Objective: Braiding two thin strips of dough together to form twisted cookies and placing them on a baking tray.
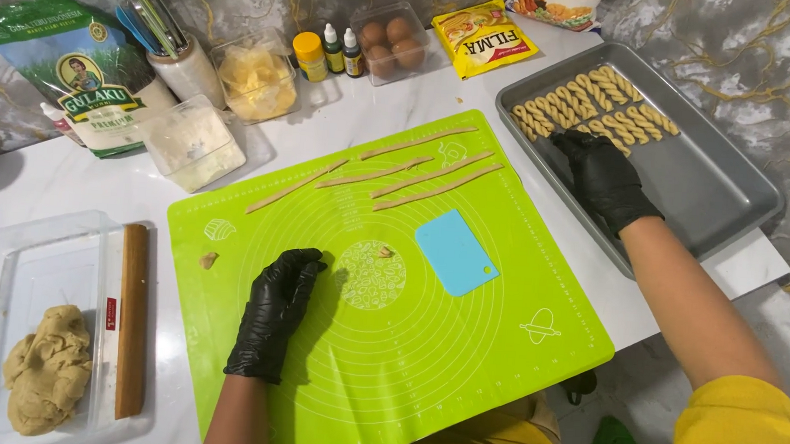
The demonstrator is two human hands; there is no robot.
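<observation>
My left hand (275, 311), in a black glove, rests flat on the green silicone mat (501, 294) with its fingers spread and nothing in it. My right hand (605, 179), also gloved in black, reaches into the grey baking tray (722, 189) and touches the near end of the rows of twisted dough pieces (593, 101); whether it pinches one is hidden. Several long dough strips (417, 173) lie across the far part of the mat. A blue plastic scraper (455, 251) lies on the mat between my hands.
A clear tray (4, 250) at the left holds a lump of dough (46, 369) and a wooden rolling pin (132, 320). At the back stand a green sugar bag (81, 70), tubs of flour and butter, small colouring bottles (331, 52), an egg box (387, 43) and a yellow sachet (484, 37).
</observation>
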